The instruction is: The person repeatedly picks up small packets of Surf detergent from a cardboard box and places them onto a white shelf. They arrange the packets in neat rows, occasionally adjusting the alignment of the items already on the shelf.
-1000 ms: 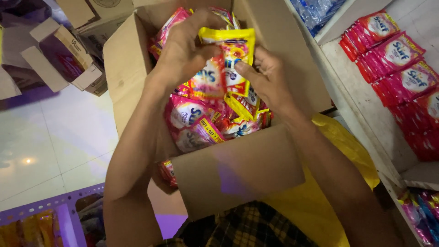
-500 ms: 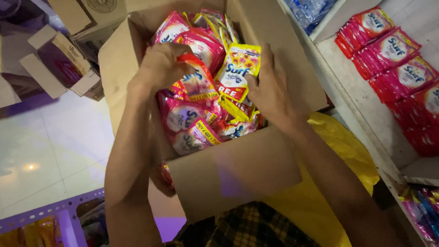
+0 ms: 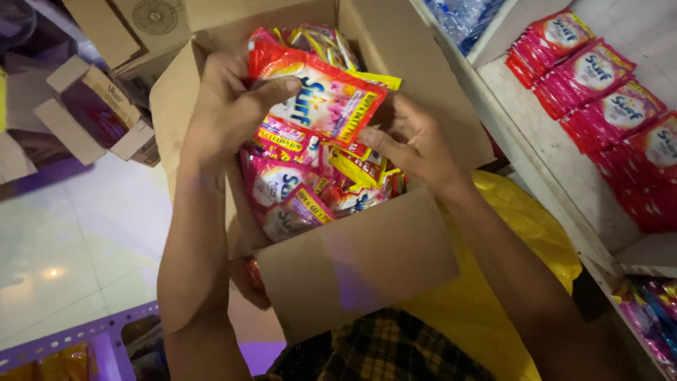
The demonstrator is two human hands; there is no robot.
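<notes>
Your cardboard box (image 3: 367, 261) sits open below both hands, its near flap folded toward you, and it is packed with pink and yellow sachets (image 3: 296, 197). A moment ago your hands were pressed down among those packets; now a pink sachet pack (image 3: 321, 99) has come up off the pile and lies flat across the top, so one bundle is free of the heap while the rest remain in the box.

Your left hand (image 3: 229, 106) is clamped on the left edge of that pack, thumb over its face and fingers curled behind. Your right hand (image 3: 416, 141) is partly spread, fingertips touching the pack's lower right corner and the yellow packets just under it; it pinches lightly rather than gripping.

To the right of your right hand runs a white shelf (image 3: 557, 169), with rows of matching pink packs (image 3: 599, 77) stacked along it. A yellow plastic bag (image 3: 522, 240) lies beneath your right forearm. To the left of your left hand, pale floor tiles (image 3: 77, 240) show, with more opened cartons (image 3: 99, 113) standing on them.
</notes>
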